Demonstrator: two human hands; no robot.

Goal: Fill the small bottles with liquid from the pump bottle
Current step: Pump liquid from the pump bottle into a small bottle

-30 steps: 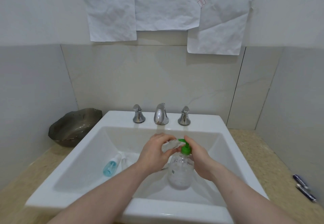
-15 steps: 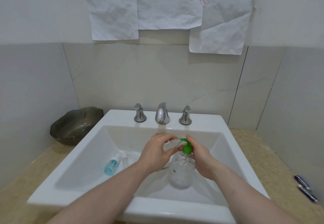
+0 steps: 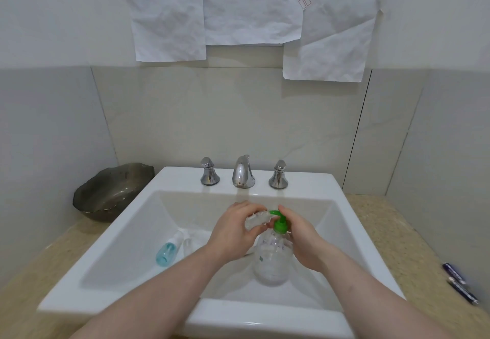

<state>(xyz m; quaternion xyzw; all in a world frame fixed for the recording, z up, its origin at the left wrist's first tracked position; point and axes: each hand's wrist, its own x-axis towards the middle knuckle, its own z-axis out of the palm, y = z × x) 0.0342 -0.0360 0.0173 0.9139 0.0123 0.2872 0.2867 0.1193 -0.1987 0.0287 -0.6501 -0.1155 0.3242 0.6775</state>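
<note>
– White sink (image 3: 342,200) holds it all. Where's the small bottle (image 3: 256,218)?
– Left hand (image 3: 233,230) grips it at the green pump (image 3: 278,219); right hand (image 3: 302,238) presses. Push slowly, mouth under spout.

Basin floor left of hands (image 3: 233,235) is obstructed by blue bottle (image 3: 165,252); right basin wall (image 3: 342,235) is crowded by pump bottle (image 3: 273,256).
</note>
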